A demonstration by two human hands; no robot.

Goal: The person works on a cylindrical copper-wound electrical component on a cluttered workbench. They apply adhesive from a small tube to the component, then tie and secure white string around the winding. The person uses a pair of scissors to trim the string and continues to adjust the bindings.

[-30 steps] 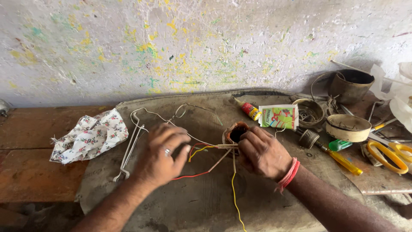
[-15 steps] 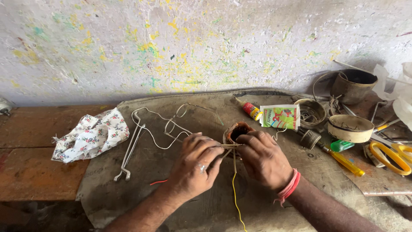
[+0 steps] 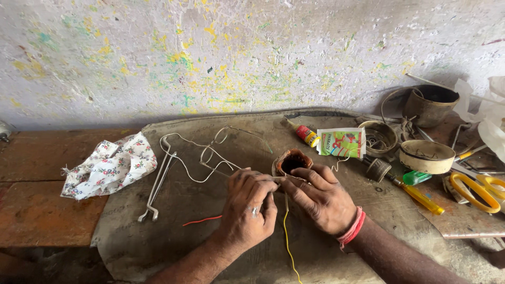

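Paint-flecked wall backs the worktop (image 3: 37,221). Both hands, left (image 3: 247,208) and right (image 3: 321,197), pinch wires (image 3: 286,231) beside a coil (image 3: 292,161) at twelve o'clock.

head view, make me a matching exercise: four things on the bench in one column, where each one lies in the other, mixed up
Things:
1. flowered cloth
2. yellow-handled scissors
3. small brown cup-shaped coil holder
4. thin yellow wire

Places:
A. far right edge of the bench
B. at the fingertips of the left hand and right hand
C. left, on the bare wood
D. trailing down between the two wrists

Pairs: 1-C, 2-A, 3-B, 4-D
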